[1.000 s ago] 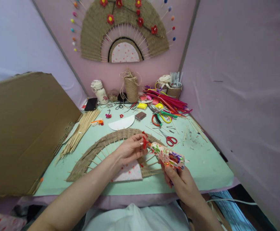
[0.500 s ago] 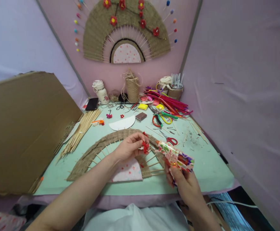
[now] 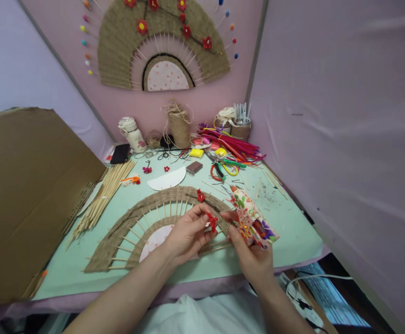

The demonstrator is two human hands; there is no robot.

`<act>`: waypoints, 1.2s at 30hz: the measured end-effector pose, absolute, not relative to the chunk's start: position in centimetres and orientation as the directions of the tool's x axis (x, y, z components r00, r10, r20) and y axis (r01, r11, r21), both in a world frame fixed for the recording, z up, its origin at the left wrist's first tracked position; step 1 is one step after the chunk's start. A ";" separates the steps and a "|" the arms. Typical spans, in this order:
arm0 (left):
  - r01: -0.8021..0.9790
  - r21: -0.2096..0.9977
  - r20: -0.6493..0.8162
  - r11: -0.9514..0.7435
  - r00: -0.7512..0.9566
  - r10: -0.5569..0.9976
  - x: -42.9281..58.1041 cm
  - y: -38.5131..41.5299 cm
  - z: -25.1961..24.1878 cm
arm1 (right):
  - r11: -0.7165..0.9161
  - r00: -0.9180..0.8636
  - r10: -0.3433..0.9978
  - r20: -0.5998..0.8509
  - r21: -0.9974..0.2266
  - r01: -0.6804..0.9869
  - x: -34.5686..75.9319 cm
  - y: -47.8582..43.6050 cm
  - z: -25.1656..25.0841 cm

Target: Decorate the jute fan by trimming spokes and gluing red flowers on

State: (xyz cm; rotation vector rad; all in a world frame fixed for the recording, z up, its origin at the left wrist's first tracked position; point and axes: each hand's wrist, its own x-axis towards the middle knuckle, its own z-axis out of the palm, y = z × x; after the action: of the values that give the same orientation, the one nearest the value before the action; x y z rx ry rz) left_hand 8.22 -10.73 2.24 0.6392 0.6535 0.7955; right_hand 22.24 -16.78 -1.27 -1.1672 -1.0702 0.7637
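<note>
A red flower (image 3: 212, 223) is held left of a floral glue gun (image 3: 251, 218) pointing far-left; a tan woven fan (image 3: 154, 203) lies below.

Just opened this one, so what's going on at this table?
A person pinches a small red flower in the left hand and grips a flower-patterned glue gun in the right hand. The gun's orange tip is clear of the flower. Beneath the hands, a woven fan lies on the table, with another red flower on its outer band. A similar fan hangs behind.
</note>
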 end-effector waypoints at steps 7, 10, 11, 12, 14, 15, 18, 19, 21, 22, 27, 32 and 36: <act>-0.477 0.701 -0.259 0.531 0.523 0.812 8.7 -11.3 1.8 | 0.243 0.293 0.927 0.233 -0.970 0.001 21.8 -16.7 -0.7; -0.467 0.702 -0.295 0.538 0.497 0.816 8.7 -11.3 1.9 | 0.250 0.309 0.921 0.238 -0.968 0.001 21.7 -16.6 -0.9; -0.467 0.698 -0.308 0.543 0.489 0.816 8.7 -11.3 1.9 | 0.252 0.310 0.920 0.240 -0.968 0.004 21.7 -16.6 -0.9; -0.471 0.692 -0.319 0.547 0.481 0.817 8.7 -11.3 1.9 | 0.251 0.309 0.920 0.241 -0.968 0.007 21.7 -16.6 -0.9; -0.490 0.670 -0.336 0.558 0.470 0.816 8.7 -11.4 1.9 | 0.247 0.305 0.922 0.238 -0.969 0.009 21.7 -16.5 -0.8; -0.501 0.658 -0.341 0.562 0.467 0.816 8.7 -11.5 1.8 | 0.246 0.301 0.924 0.237 -0.969 0.007 21.7 -16.5 -0.7; -0.526 0.628 -0.353 0.574 0.466 0.812 8.7 -11.7 1.8 | 0.246 0.313 0.921 0.232 -0.969 -0.005 21.7 -16.4 -0.5; -0.531 0.622 -0.356 0.576 0.464 0.811 8.7 -11.7 1.9 | 0.243 0.323 0.919 0.228 -0.970 -0.009 21.8 -16.4 -0.5; -0.538 0.615 -0.362 0.577 0.458 0.812 8.7 -11.7 2.0 | 0.227 0.345 0.915 0.208 -0.974 -0.016 21.8 -16.3 -0.6; -0.539 0.614 -0.361 0.576 0.458 0.813 8.7 -11.7 2.1 | 0.214 0.357 0.914 0.193 -0.977 -0.021 21.8 -16.3 -0.7; -0.530 0.641 -0.332 0.555 0.460 0.823 8.3 -11.7 2.1 | 0.145 0.433 0.893 0.127 -0.989 -0.010 22.0 -16.1 -1.1; -0.463 0.677 -0.385 0.572 0.439 0.812 8.1 -12.1 2.0 | 0.135 0.467 0.875 0.131 -0.991 0.024 22.2 -16.1 -1.5; -0.468 0.670 -0.388 0.576 0.441 0.809 8.0 -12.3 2.6 | 0.149 0.452 0.881 0.141 -0.989 0.018 22.2 -16.0 -1.9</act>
State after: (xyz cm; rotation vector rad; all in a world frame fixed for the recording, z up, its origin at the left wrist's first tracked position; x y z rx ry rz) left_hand 7.96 -12.32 2.59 0.5142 0.7564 0.8372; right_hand 22.17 -15.97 -1.86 -1.2739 -0.9156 0.7649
